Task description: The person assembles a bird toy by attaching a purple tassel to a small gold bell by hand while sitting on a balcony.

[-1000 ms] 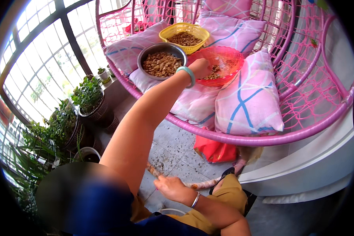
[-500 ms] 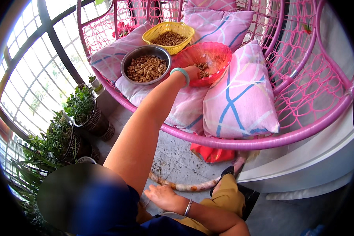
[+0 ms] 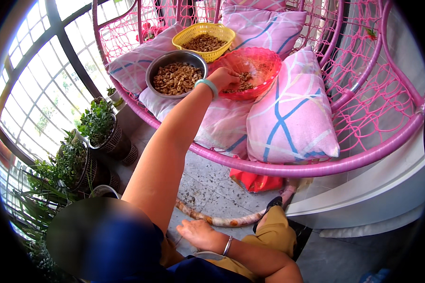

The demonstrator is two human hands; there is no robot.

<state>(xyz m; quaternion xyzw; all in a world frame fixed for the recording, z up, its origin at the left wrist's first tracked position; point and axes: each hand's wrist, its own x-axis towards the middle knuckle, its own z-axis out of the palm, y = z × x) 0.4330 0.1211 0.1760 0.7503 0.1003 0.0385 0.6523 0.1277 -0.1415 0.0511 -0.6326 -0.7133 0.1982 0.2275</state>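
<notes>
My left hand point(image 3: 223, 78), with a pale green bangle at its wrist, is over the left rim of a red plastic basket point(image 3: 269, 70). Its fingers are drawn together, and whatever they may pinch is hidden. Small brown nut pieces point(image 3: 244, 81) lie in that basket. Just left of the hand stands a steel bowl point(image 3: 152, 70) full of shelled walnuts point(image 3: 177, 79). Behind them, a yellow plastic basket point(image 3: 227, 34) holds darker brown pieces point(image 3: 204, 42). Low in the view, my right hand point(image 3: 199, 234), wearing a silver bracelet, hangs loosely open beside my tan-trousered leg, holding nothing.
The containers sit on pink patterned cushions point(image 3: 288, 113) in a pink woven hanging chair with a thick rim point(image 3: 250, 165). Potted plants point(image 3: 99, 125) line the window grille at left. A red bag point(image 3: 255, 180) and a curved pole point(image 3: 222, 220) are on the floor below.
My left hand has drawn back left and slightly up, from inside the red basket to its left rim near the steel bowl. My right hand stays nearly in place.
</notes>
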